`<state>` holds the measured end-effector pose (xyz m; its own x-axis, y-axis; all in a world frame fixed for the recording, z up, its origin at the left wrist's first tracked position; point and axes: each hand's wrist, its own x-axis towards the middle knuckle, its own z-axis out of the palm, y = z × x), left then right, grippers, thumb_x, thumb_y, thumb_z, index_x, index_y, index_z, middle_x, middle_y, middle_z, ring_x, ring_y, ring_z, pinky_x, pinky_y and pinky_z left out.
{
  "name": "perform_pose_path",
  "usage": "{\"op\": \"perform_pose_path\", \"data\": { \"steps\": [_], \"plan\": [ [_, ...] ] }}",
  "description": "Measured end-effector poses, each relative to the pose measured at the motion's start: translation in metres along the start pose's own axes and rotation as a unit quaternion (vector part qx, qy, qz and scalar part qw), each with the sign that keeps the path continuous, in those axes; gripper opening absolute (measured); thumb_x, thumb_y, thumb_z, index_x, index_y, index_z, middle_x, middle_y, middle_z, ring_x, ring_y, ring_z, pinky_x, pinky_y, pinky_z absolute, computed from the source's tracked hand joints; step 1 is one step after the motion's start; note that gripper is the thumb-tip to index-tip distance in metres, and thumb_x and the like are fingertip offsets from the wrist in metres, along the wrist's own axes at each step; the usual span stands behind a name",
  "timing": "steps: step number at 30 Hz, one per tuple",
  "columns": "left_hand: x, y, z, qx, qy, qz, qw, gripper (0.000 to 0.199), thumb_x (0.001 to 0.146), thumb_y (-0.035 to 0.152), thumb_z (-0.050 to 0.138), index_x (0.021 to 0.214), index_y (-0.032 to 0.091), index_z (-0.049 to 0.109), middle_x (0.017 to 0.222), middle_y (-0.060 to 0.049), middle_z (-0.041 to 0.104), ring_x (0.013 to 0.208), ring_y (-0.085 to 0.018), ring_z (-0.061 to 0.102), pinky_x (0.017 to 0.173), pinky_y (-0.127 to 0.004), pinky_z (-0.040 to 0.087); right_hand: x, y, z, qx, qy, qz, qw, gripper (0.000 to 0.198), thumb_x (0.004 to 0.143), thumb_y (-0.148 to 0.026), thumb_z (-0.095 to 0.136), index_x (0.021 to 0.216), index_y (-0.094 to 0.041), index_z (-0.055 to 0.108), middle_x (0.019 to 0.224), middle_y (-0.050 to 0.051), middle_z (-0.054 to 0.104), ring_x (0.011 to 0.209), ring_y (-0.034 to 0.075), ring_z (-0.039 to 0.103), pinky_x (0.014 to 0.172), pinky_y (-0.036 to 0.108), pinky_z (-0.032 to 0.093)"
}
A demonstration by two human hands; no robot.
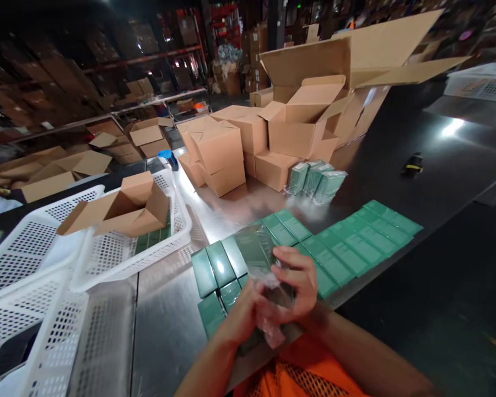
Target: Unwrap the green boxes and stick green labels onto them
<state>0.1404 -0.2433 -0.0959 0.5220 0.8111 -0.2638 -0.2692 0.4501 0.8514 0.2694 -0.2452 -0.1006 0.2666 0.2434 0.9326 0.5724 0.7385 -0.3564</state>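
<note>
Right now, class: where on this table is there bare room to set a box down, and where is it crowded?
Bare: the dark tabletop right of the cardboard boxes, and the strip between the white baskets and the green boxes. Crowded: around both hands, with green boxes close on both sides.

Dim warehouse, red shelving [149, 58] behind a glaring steel table [165, 320].

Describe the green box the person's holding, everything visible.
The green box is a slim rectangular carton, dark green with a paler printed panel on its face, blurred so no text reads. It sits inside a clear plastic bag whose crinkled end hangs below the hands. It tilts up and away from the person, above the rows of green boxes lying flat on the table. The left hand and right hand grip its lower end through the plastic.
</note>
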Motion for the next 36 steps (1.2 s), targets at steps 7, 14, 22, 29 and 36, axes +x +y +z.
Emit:
{"op": "perform_pose_path", "data": {
  "steps": [7,14,22,29,36],
  "plan": [
    [0.004,0.021,-0.004,0.177,0.065,0.124,0.974,0.064,0.086,0.071,0.056,0.121,0.019,0.068,0.126,-0.011,0.07,0.121,-0.028,0.062,0.105,-0.04,0.048,-0.018,-0.011,-0.003,0.143,-0.011,0.188,0.972,0.062,0.07,-0.053,0.087,0.118,-0.032,0.053,0.119,0.008,0.057,0.111,0.031,0.062,0.089,0.05,0.058],
    [0.004,0.018,-0.006,0.417,0.093,0.263,0.865,0.054,0.1,0.055,0.041,0.135,0.016,0.051,0.112,-0.013,0.073,0.093,-0.023,0.07,0.081,-0.034,0.054,0.02,-0.009,-0.029,0.263,-0.096,0.535,0.797,0.052,0.08,-0.052,0.078,0.119,-0.027,0.054,0.11,0.006,0.067,0.099,0.021,0.066,0.09,0.037,0.054],
    [0.003,0.02,-0.004,0.615,0.018,0.475,0.629,0.02,0.094,0.016,0.046,0.078,0.02,0.056,0.09,-0.007,0.07,0.064,-0.013,0.063,0.059,-0.024,0.045,0.028,0.022,-0.027,0.242,0.082,0.547,0.797,0.052,0.076,-0.054,0.079,0.115,-0.027,0.057,0.104,0.002,0.065,0.096,0.019,0.063,0.088,0.035,0.054],
    [-0.002,0.028,-0.004,0.493,-0.055,0.395,0.774,0.038,0.089,0.018,0.055,0.057,0.019,0.035,0.08,-0.005,0.07,0.062,-0.01,0.062,0.055,-0.02,0.042,0.082,0.174,-0.069,-0.151,-0.037,0.45,0.879,0.041,0.101,-0.042,0.034,0.134,-0.021,0.048,0.124,0.01,0.066,0.11,0.021,0.063,0.096,0.037,0.053],
    [0.006,0.031,-0.014,0.413,0.04,0.228,0.881,0.041,0.07,0.033,0.08,0.108,0.022,0.069,0.065,0.004,0.059,0.054,-0.012,0.052,0.05,-0.022,0.039,0.059,0.214,-0.078,-0.283,-0.325,0.447,0.784,0.03,0.092,-0.022,0.055,0.117,-0.013,0.069,0.116,0.017,0.073,0.109,0.03,0.068,0.1,0.042,0.051]
  ]
}}
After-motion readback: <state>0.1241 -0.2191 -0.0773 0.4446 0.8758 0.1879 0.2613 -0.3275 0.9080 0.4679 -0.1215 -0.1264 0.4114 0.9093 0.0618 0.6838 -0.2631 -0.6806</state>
